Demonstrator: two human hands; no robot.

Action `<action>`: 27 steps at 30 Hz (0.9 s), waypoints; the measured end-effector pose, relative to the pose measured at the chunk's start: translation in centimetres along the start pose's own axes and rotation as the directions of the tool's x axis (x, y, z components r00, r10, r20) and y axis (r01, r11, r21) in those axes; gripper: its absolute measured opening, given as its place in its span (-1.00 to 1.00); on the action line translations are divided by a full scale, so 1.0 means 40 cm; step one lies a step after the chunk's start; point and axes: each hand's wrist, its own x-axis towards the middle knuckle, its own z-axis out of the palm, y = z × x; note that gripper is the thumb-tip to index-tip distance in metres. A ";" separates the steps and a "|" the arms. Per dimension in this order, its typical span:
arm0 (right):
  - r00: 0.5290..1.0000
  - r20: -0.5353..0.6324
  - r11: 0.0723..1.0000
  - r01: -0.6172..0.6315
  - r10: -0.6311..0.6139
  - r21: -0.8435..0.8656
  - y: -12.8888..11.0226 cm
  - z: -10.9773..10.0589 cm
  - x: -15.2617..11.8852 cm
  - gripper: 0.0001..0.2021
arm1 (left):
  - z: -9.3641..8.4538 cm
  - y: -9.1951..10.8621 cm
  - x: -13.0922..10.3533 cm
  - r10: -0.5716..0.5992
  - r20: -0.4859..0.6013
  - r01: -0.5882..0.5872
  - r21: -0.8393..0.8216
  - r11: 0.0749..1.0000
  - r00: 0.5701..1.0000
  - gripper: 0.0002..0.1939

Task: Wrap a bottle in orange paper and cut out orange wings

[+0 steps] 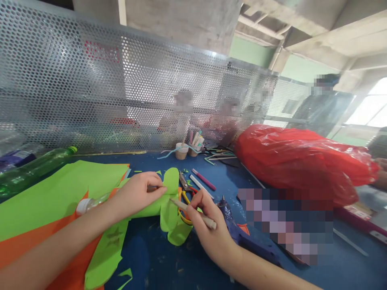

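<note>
My right hand [211, 227] pinches a pale marker [208, 220], its thin tip against a bright green paper shape [169, 209] with rounded lobes. My left hand [146, 187] is closed, thumb and forefinger together at the edge of that green shape; its other fingers curl out of sight. The shape adjoins a green paper roll [146, 211] around a clear bottle, whose white cap [82, 206] shows beyond my left forearm. Just past the shape lie scissors [185, 183]. A dark blue glue gun [242, 237] rests beside my right hand.
Green sheets [60, 185] and orange paper [74, 257] cover the left side, below a green bottle [39, 165]. Cups of pens [182, 152] stand at the back before a perforated metal screen [151, 80]. A large red plastic bag [296, 157] bulges at right; people are beyond.
</note>
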 end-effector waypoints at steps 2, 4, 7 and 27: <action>1.000 0.007 1.000 0.002 -0.002 -0.003 0.001 -0.001 0.000 -0.84 | 0.000 0.000 -0.001 -0.001 0.000 0.001 -0.002 1.000 1.000 -0.73; 1.000 0.003 1.000 0.008 -0.008 -0.003 0.002 -0.001 0.000 -0.84 | 0.000 -0.001 -0.001 -0.002 -0.001 0.002 -0.002 1.000 1.000 -0.74; 1.000 -0.008 1.000 -0.007 0.007 0.007 0.001 0.000 0.000 -0.83 | 0.000 -0.001 -0.002 0.000 0.000 0.000 -0.001 1.000 1.000 -0.74; 0.994 -0.080 0.996 0.067 -0.072 -0.066 0.018 -0.010 -0.014 -0.85 | 0.003 -0.014 -0.001 0.010 -0.001 -0.010 -0.032 0.999 1.000 -0.73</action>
